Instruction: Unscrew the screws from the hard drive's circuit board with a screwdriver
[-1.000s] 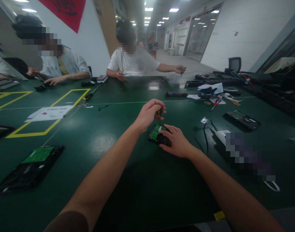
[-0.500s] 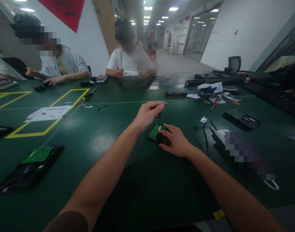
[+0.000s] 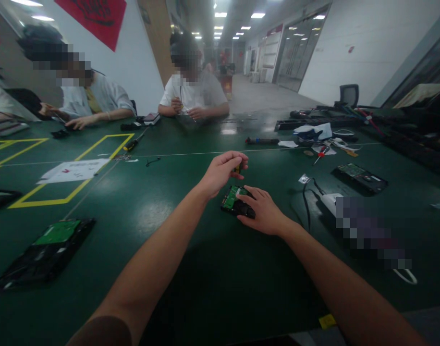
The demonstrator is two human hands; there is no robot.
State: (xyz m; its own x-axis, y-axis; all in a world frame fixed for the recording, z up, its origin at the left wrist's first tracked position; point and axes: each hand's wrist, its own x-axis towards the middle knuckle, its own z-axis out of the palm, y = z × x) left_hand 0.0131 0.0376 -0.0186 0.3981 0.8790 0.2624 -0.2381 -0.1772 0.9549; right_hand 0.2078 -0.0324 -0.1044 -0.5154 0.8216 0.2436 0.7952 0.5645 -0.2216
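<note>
My left hand (image 3: 224, 173) is closed around the handle of a screwdriver (image 3: 238, 168), just above the far end of a hard drive. Only a bit of the yellow and black handle shows between the fingers; the shaft and tip are hidden. The small hard drive (image 3: 230, 198) lies on the green table with its green circuit board facing up. My right hand (image 3: 262, 209) grips it from the right, thumb at the near edge and fingers across the top, covering part of its black body.
Another drive (image 3: 57, 233) lies at left, and one more (image 3: 360, 177) at right. A power strip (image 3: 331, 204) and cable sit beside my right arm. Beyond are a black cylindrical tool (image 3: 262, 141), a red screwdriver (image 3: 321, 154), a yellow-black screwdriver (image 3: 131, 144) and paper (image 3: 74, 170). Two people sit opposite.
My left fingers have curled in further around the screwdriver handle, the index finger no longer stretched out. My right hand and the hard drive stay put. The person opposite has shifted their hands.
</note>
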